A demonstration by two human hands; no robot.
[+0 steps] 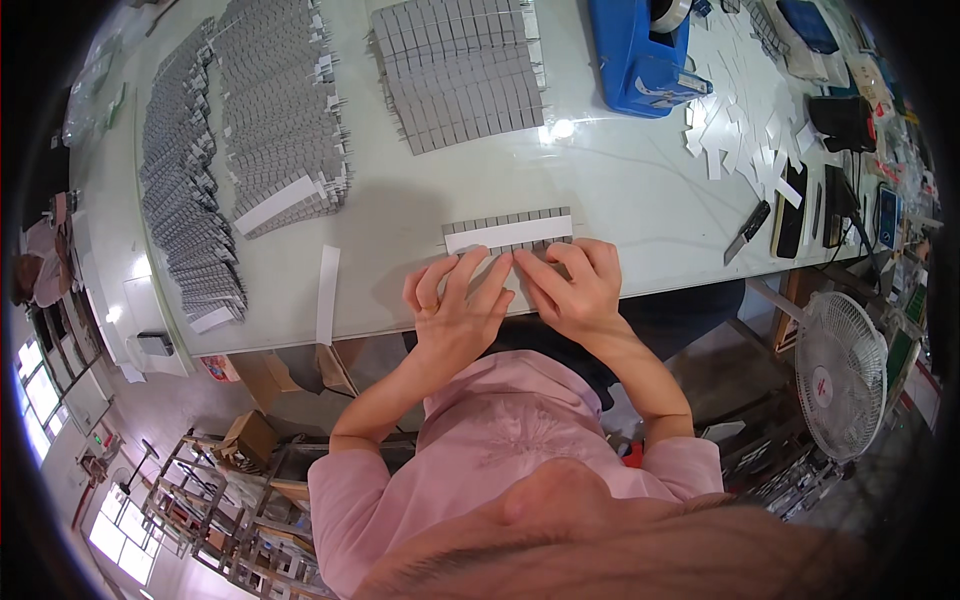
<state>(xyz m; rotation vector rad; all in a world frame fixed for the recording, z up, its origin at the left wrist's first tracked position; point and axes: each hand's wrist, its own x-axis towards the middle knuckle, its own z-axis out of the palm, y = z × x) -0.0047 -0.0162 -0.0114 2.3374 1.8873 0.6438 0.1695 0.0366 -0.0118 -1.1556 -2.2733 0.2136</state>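
In front of me lies a short grey strip of narrow pieces side by side, with a white paper strip along it. My left hand rests its fingertips at the near edge of the strip, fingers spread and thumb apart. My right hand touches the same edge further right, its fingers bent and apart. The two index fingertips almost meet at the middle. Neither hand is wrapped round anything. Another white paper strip lies alone to the left, near the table's front edge.
Long rows of grey strips cover the table's left, and a grey sheet lies at the back. A blue tape dispenser, scattered white paper pieces and a utility knife are to the right. A fan stands beyond the table's edge.
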